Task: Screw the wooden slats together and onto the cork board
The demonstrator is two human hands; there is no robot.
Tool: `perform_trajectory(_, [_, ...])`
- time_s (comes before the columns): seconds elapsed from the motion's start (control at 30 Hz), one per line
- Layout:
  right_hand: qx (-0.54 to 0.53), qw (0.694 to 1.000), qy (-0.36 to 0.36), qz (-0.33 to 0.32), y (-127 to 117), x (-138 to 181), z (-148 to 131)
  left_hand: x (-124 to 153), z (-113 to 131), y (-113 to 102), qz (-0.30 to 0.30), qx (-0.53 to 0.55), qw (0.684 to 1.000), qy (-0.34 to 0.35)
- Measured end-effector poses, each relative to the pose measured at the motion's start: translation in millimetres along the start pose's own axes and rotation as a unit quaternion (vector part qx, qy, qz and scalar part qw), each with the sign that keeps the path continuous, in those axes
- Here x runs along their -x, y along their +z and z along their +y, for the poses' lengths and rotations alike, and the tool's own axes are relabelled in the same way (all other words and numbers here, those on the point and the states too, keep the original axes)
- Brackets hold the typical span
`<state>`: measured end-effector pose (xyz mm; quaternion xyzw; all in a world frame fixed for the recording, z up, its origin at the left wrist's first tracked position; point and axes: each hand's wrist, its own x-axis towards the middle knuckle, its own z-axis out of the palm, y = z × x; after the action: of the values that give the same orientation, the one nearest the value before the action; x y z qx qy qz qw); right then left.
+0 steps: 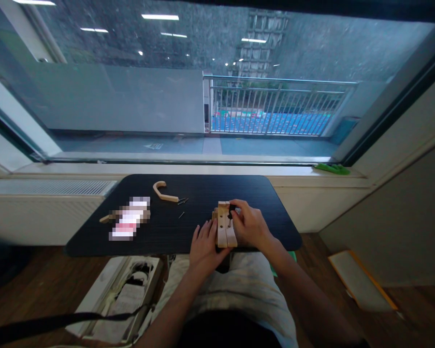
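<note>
A pale wooden piece (222,236) with dark round holes lies near the front edge of the black table. My left hand (204,244) grips its left side, fingers along the edge and thumb at the near end. Between the thumb and fingers of my right hand (252,224) is a small black-handled tool (231,210), apparently a stubby screwdriver. Its thin shaft points down at the wood; my fingers partly cover it, and I cannot make out the tip. A curved wooden hook (166,195) lies farther back, beside several loose screws (183,200). One more screw (181,215) sits nearer.
On the left of the black tabletop (159,239) lies a blurred-out bright item (130,220) over a wooden stick (107,218). An opened white box (119,299) stands on the floor at left. Beyond the table are a radiator (50,186), the windowsill and a green cloth-like item (331,168).
</note>
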<state>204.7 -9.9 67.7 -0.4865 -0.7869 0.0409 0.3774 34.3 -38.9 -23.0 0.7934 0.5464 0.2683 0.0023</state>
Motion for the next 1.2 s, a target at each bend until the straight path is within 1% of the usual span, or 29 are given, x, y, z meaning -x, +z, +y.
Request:
perform_trajectory(0.13, [-0.006,1.000,-0.021,0.020,4.0,0.6,2.4,0.4,-0.5,0.8,-0.001,-0.002,1.000,-0.003])
perform_trajectory(0.23, [-0.003,0.999,-0.020,0.026,5.6,0.9,3.8,0.7,-0.9,1.1,0.002,-0.002,1.000,0.001])
perform_trajectory(0.5, [0.022,1.000,-0.015,0.012,2.5,3.0,3.4,0.7,-1.0,0.5,0.004,-0.009,1.000,0.008])
perform_trajectory(0.67, [0.034,0.999,0.004,0.006,2.0,4.5,2.7,0.5,-0.8,0.6,0.011,-0.009,1.000,0.008])
perform_trajectory(0.87, [0.021,1.000,-0.004,0.018,2.1,4.6,4.1,1.1,-1.8,1.3,0.014,-0.009,1.000,0.013])
perform_trajectory(1.2, [0.005,1.000,0.018,0.004,2.0,2.7,4.2,2.4,-3.1,3.1,0.017,-0.004,1.000,0.013])
